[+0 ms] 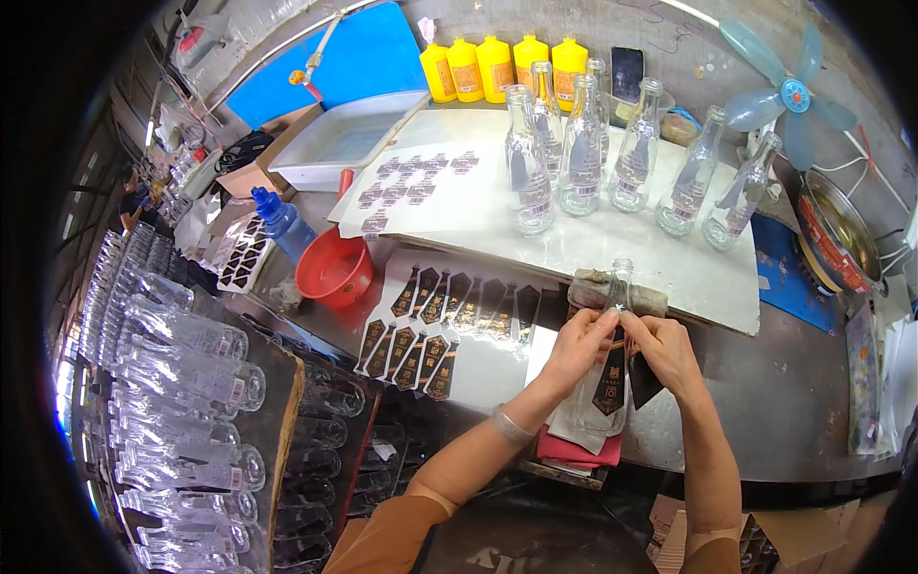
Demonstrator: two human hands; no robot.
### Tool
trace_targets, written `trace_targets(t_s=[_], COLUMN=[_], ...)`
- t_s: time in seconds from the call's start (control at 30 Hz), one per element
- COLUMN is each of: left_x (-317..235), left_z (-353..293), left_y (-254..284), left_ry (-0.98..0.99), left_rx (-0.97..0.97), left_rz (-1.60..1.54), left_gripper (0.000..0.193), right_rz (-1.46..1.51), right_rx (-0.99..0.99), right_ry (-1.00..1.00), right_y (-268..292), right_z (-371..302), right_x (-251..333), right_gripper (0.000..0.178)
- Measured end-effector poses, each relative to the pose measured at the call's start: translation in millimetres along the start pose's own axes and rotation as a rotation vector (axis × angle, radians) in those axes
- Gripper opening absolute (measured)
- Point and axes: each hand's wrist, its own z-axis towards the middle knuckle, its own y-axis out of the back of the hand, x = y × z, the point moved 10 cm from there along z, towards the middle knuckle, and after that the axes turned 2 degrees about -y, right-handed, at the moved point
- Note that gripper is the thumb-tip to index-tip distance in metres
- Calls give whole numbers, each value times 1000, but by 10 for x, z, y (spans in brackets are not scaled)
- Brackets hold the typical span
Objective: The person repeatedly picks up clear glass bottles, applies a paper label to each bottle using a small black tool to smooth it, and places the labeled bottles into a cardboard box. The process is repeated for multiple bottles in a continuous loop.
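Observation:
A clear glass bottle [585, 413] lies tilted in front of me, its neck resting by a grey roll-shaped support [645, 302] and its base over folded cloth [574, 448]. A black tie-shaped label [609, 385] with gold print runs along its side. My left hand [579, 346] is closed, thumb and fingertips pinching the label's upper end at the bottle neck. From the other side my right hand [666, 350] pinches at the same spot. Another dark pointed piece [644, 381] hangs beneath the right hand; whether it is a separate label I cannot tell.
Left of my hands lies a sheet of black labels [430, 325]. Several labelled bottles [581, 163] stand on a white board [459, 230] with clear stickers. Around it are a red bowl [335, 268], yellow bottles [494, 69] and a fan [796, 96]. Many bottles [191, 421] lie stacked at left.

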Motion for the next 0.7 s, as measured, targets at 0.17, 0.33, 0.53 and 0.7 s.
trace_targets(t_s=[0.17, 0.33, 0.53, 0.7], left_x=[86, -134, -187, -154], left_z=[22, -330, -626, -754], left_y=[30, 453, 438, 519], left_ry=[127, -79, -172, -201], left_rx=[-50, -92, -133, -120], left_rz=[0, -59, 28, 61], left_gripper=[57, 66, 57, 55], right_rz=[356, 518, -102, -294], right_rx=[116, -149, -276, -351], right_ry=[-5, 114, 554, 914], right_y=[-41, 426, 421, 198], right_z=[86, -306, -283, -665], right_x=[-460, -118, 787, 1037], right_gripper=[56, 32, 26, 28])
